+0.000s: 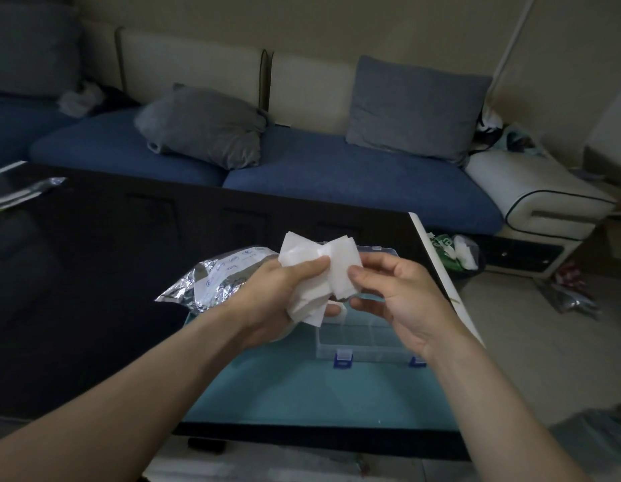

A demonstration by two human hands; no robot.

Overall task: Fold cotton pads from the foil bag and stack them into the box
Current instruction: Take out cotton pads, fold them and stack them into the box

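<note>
— So, the count?
— Item: cotton pads (317, 273), a bunch, unfolded, above the box (364, 337); none visibly stacked inside. Foil bag (215, 280) lies left.
— Hands?
— My left hand (284, 293) grips the bunch; my right hand (389, 290) pinches one pad's edge.

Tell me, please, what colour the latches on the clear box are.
Blue: both latches on the clear box show best in the head view.

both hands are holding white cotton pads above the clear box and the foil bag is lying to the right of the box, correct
Not quite. In the head view the foil bag lies to the left of the clear box, not the right. The rest holds: the left hand and right hand hold white cotton pads above it.
</note>
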